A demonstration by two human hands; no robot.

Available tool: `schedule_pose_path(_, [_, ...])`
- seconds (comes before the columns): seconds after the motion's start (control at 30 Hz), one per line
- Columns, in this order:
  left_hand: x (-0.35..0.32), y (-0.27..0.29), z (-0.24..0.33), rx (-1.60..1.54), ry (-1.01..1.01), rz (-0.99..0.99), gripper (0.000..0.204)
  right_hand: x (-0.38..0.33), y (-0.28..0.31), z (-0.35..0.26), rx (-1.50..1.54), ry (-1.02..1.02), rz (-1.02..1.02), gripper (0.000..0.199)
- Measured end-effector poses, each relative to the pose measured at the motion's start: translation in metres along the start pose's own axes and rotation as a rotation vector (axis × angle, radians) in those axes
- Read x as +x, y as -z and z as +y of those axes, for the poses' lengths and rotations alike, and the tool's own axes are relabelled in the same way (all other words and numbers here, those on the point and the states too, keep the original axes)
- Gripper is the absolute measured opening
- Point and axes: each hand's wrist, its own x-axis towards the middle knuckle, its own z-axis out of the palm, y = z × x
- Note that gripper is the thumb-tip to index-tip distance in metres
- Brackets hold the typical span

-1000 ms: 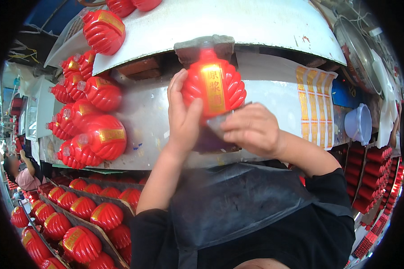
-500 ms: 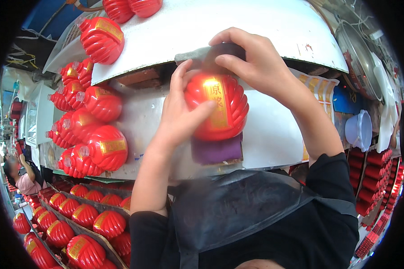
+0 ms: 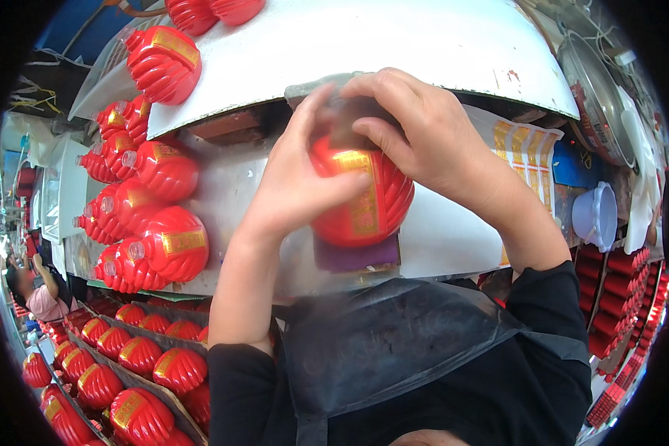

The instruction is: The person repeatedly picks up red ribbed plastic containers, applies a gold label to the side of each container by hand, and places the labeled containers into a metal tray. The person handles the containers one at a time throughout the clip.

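In the head view, grips a red bottle (image 3: 337, 221) partly over the purple pad (image 3: 349, 257) with the left hand (image 3: 296, 178) wide, apparently steadying it, and curls the right hand (image 3: 420, 123) round a dark, blurred item (image 3: 355, 125) at its far end. Shows clear-necked bottles (image 3: 175, 256) left of the pad, perhaps for reach, plus a bottle-filled rack (image 3: 167, 402) below left, contents unclear.
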Motion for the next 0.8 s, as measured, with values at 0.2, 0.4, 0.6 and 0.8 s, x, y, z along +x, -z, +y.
schedule_pose_path(0.2, [0.004, -0.002, 0.012, 0.020, 0.037, -0.039, 0.072, -0.009, 0.005, -0.001, 0.037, 0.046, 0.094, 0.032])
schedule_pose_path(0.4, [0.009, -0.004, 0.008, -0.172, 0.114, -0.003, 0.043, -0.039, 0.003, -0.023, 0.311, -0.064, 0.277, 0.031])
schedule_pose_path(0.6, [0.003, -0.006, 0.004, -0.304, 0.033, 0.012, 0.041, -0.023, -0.007, -0.006, 0.031, -0.078, 0.264, 0.032])
schedule_pose_path(0.8, [0.004, -0.003, 0.000, -0.374, 0.026, 0.019, 0.037, 0.002, 0.011, -0.017, 0.092, 0.143, 0.022, 0.035])
